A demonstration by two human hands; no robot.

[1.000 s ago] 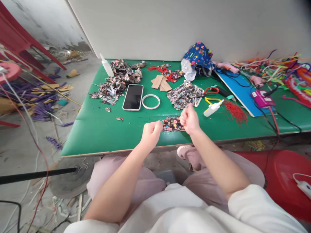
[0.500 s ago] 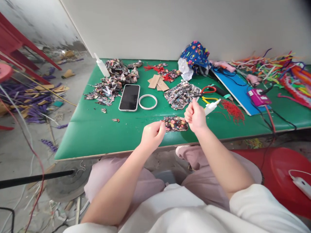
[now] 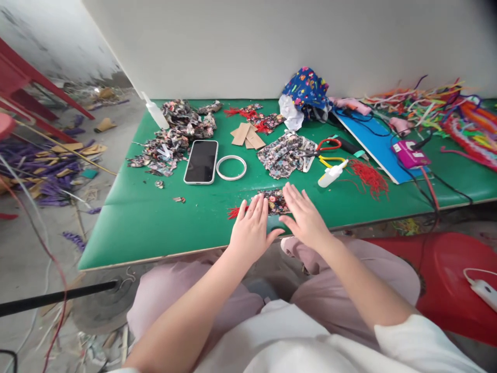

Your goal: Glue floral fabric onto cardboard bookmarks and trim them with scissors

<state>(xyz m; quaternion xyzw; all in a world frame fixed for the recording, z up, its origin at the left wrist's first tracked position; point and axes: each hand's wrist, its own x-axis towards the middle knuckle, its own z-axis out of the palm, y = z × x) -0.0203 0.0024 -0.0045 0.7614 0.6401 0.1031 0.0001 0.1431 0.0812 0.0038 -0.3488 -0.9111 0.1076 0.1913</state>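
Note:
A dark floral fabric piece (image 3: 276, 201) lies near the front edge of the green table (image 3: 163, 223), a red tassel (image 3: 234, 212) sticking out on its left. Over its left end my left hand (image 3: 251, 228) rests with fingers stretched flat. My right hand (image 3: 306, 217) lies open over the right end, fingers straight. Parts of the fabric are hidden beneath both hands. Behind them are a stack of floral cloth pieces (image 3: 285, 154), scissors with red handles (image 3: 329, 145) and a small glue bottle (image 3: 332, 174).
Left of the hands lie a phone (image 3: 201, 161), a white ring (image 3: 232, 168) and a heap of fabric scraps (image 3: 171, 140). Brown card pieces (image 3: 247, 135) sit behind. On the right are loose red threads (image 3: 368, 177), a blue board (image 3: 373, 142) and a purple box with cables (image 3: 410, 154).
Both hands were closed and have opened flat onto the floral fabric piece. The right hand came down and nearer. A red tassel now shows at the piece's left end.

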